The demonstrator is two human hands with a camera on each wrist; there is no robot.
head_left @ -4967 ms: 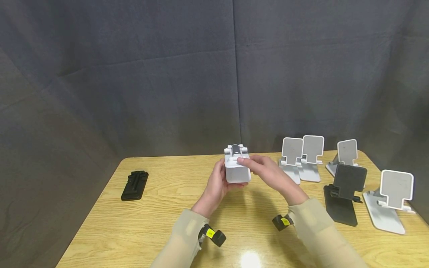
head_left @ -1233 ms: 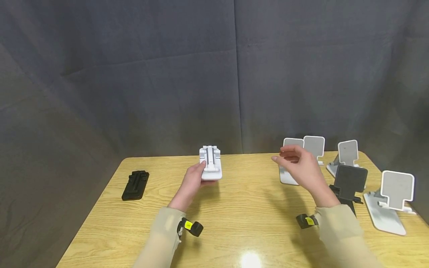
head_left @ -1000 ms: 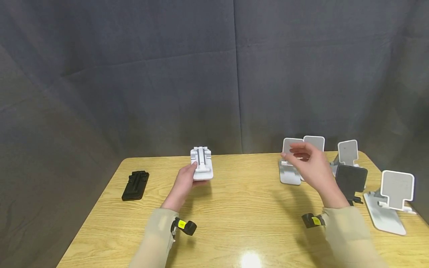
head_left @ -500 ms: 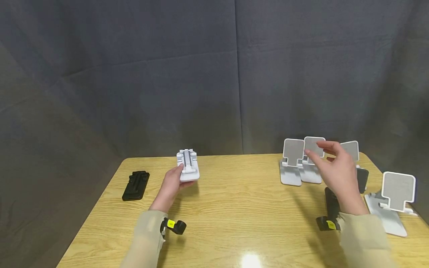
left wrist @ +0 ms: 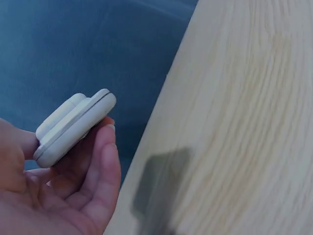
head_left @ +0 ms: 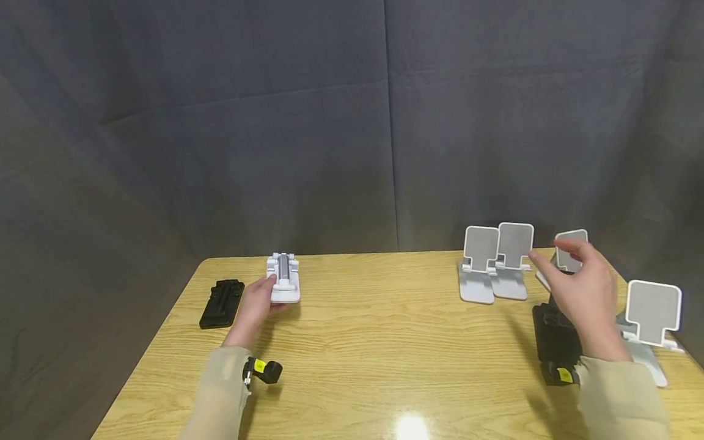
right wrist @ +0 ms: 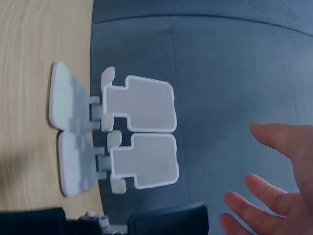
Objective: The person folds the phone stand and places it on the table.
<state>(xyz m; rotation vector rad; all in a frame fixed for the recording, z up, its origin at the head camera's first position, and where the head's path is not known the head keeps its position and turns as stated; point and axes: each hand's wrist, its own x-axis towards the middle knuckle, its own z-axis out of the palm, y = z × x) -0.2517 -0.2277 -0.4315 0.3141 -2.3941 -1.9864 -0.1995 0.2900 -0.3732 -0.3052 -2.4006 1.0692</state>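
The step in hand looks like the one-sided handling of a folded white stand [head_left: 286,295], which the left hand [head_left: 256,302] grips by its side, thumb on top and fingers underneath, over the left part of the tabletop [head_left: 385,348]. The left wrist view shows it raised, its flat body tilted. A folded black stand [head_left: 222,304] lies just to its left. The right hand [head_left: 593,299] is free, thumb and fingers parted around nothing, in front of the opened stands: a black stand [head_left: 552,339] partly hidden by that hand, a pair of white stands [head_left: 481,247] side by side, a rear white stand [head_left: 568,261] and a near white stand [head_left: 653,311]. If the folded piece is to be put down, the move calls for levelling it and keeping clear of its black neighbour; the right hand would need care not to brush the upright panels.
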